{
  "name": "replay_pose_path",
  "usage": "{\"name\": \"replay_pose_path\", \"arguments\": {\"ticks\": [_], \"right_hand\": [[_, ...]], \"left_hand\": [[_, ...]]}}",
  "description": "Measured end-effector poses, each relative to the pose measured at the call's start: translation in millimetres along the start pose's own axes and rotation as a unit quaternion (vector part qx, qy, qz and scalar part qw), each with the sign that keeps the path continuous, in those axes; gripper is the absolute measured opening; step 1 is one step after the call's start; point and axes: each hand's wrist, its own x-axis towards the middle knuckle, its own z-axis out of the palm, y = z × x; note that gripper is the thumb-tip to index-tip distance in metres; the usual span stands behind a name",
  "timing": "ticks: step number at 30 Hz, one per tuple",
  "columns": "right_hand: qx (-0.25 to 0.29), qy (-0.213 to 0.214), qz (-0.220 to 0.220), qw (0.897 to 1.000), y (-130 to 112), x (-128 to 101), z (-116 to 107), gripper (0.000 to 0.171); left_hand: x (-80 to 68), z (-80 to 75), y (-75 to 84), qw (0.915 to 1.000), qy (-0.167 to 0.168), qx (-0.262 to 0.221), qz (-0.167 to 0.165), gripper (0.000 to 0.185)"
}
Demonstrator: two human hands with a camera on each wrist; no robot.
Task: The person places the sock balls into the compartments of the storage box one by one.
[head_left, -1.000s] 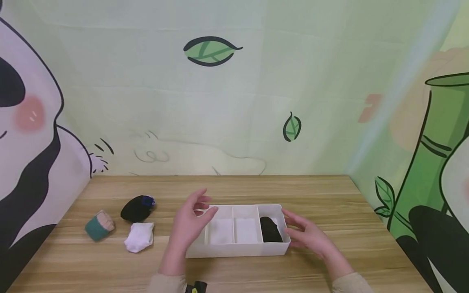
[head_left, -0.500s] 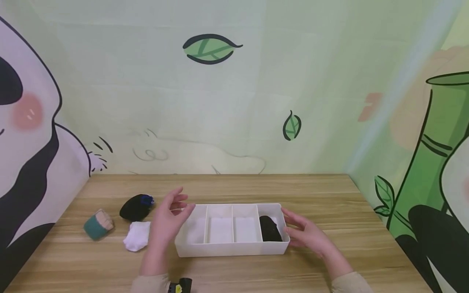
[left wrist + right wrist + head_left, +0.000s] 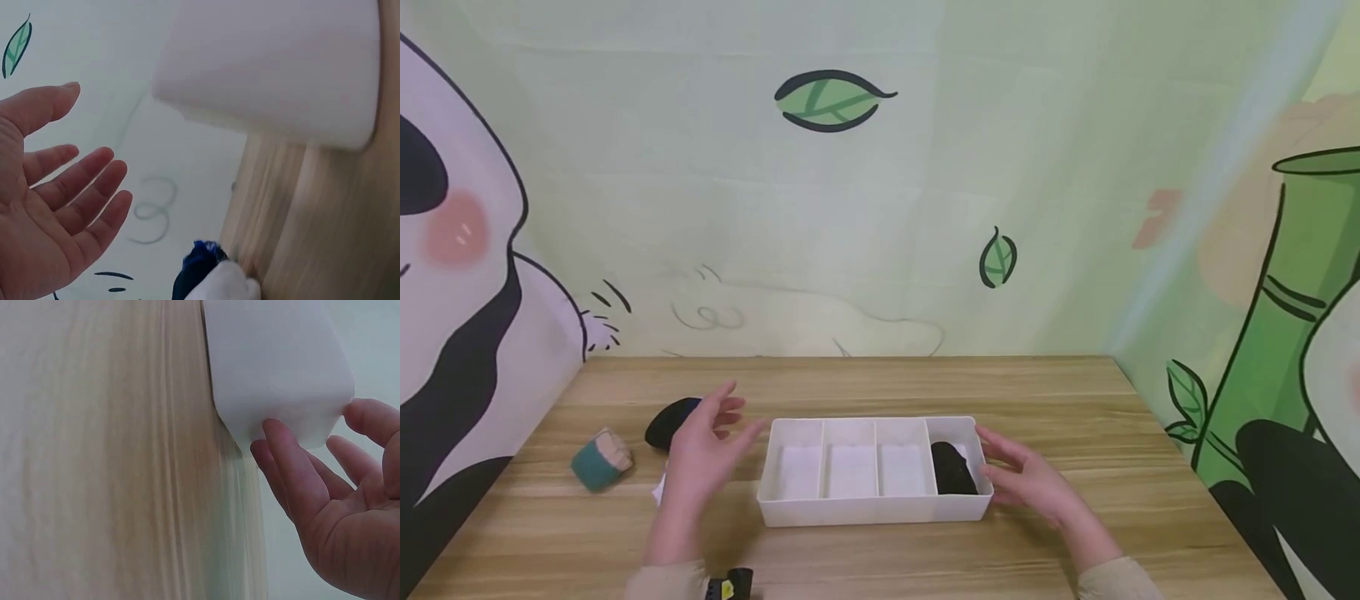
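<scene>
The divided organiser tray (image 3: 872, 508) under my right hand (image 3: 1026, 483) is smooth white plastic with a soft matt sheen. The table (image 3: 1150, 517) is pale wood-grain laminate, smooth and faintly glossy. The rolled black sock (image 3: 953, 469) in the end compartment is matt knit cloth, as is the teal-and-beige rolled sock (image 3: 599, 460). The backdrop (image 3: 925, 183) looks like printed fabric, matt and creased.

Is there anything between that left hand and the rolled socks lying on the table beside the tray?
Nothing visible. The left hand hovers open above the white sock, with the black sock just behind it; the tray sits off to the side.
</scene>
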Motion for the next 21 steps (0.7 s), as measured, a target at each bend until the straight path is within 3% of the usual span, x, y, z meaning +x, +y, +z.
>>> {"name": "replay_pose_path", "arguments": {"ticks": [9,17,21], "right_hand": [[-0.008,0.012,0.008,1.000,0,-1,1,0.065],[-0.010,0.016,0.008,1.000,0,-1,1,0.066],[-0.007,0.014,0.011,1.000,0,-1,1,0.066]], "left_hand": [[2.1,-15.1,-29.4,0.9932,-0.031,0.058,0.096,0.070],[-2.6,-28.5,-50.5,0.9854,-0.044,0.090,0.138,0.066],[-2.4,-34.9,-59.8,0.9832,-0.054,0.100,0.143,0.065]]}}
